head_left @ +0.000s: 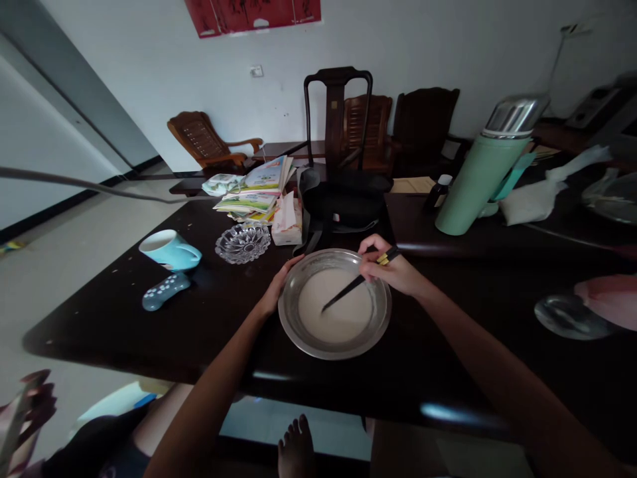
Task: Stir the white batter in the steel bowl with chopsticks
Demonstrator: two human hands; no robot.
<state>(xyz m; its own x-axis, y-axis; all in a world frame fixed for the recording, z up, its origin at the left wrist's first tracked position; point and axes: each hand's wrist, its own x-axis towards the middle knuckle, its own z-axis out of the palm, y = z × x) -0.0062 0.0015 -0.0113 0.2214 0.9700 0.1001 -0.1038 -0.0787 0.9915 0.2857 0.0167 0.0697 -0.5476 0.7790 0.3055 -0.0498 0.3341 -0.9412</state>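
A wide metal bowl (289, 325) stands on the dark table in front of me, with a pale, milky liquid (343, 325) in it. My left hand (279, 287) rests against the bowl's left rim, its fingers along the outside. Over the right side of the bowl, my right hand (385, 269) is closed around dark chopsticks (351, 287) with gold bands near the top. They slant down to the left, and their tips dip into the liquid.
Left of the bowl are a light blue mug (166, 249), a game controller (166, 291) and a glass dish (243, 243). Behind stand a tissue box (288, 226), books (261, 186) and a black bag (346, 199). A green thermos (482, 176) rises at right. Another person's hand (30, 411) shows lower left.
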